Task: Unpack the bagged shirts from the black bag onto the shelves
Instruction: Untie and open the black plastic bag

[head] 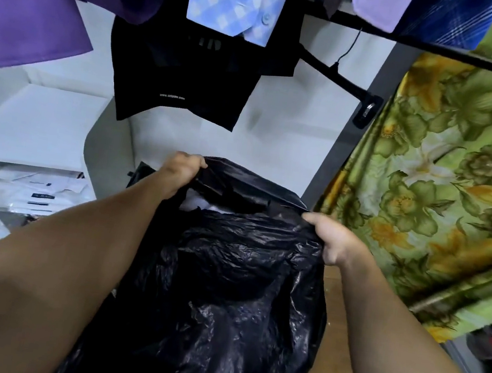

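Two hands, left (182, 168) and right (330, 241), grip the black bag (225, 278).

You're working in soft, even indoor light: the white wall (282, 122) reads bright and the crinkled black bag (241, 280) shows small glints. Your wide lens bows the edges, stretching the curtain (460, 184), and the shelves (4, 165) at the left look slightly blurred.

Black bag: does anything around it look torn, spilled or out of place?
Nothing stands out. The left hand and right hand grip the black bag at its open mouth; it looks crumpled, with no tear visible. Only an empty hanger above hangs tilted.
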